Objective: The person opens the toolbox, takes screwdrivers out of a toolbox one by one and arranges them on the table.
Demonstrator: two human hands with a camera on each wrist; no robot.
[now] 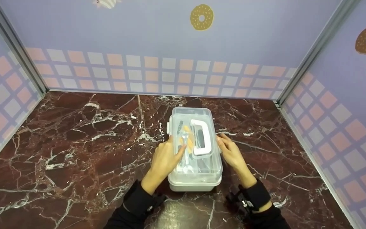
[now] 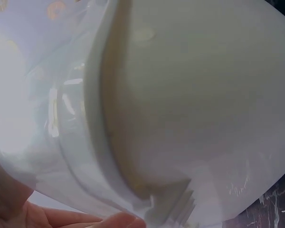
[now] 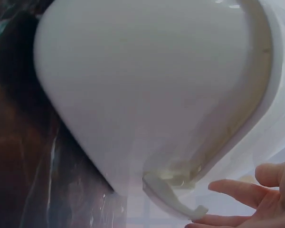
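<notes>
A storage box (image 1: 199,186) with a white base and a see-through lid (image 1: 192,111) stands before me. The lid is on it and carries a white handle (image 1: 206,136), lying folded over. Through the plastic, a spoon and yellow pieces show faintly. My left hand (image 1: 164,157) holds the box's left side, thumb on top of the lid and fingers down the side. On the right side, my right hand (image 1: 233,155) has its fingers extended. In the right wrist view, a white latch (image 3: 168,197) sticks outward from the box, with fingertips (image 3: 218,219) touching its end.
The box rests on a dark red marbled table (image 1: 84,143). Purple panels with checks and doughnut pictures form a back wall (image 1: 148,38) and side walls, joined by metal corner posts (image 1: 316,47).
</notes>
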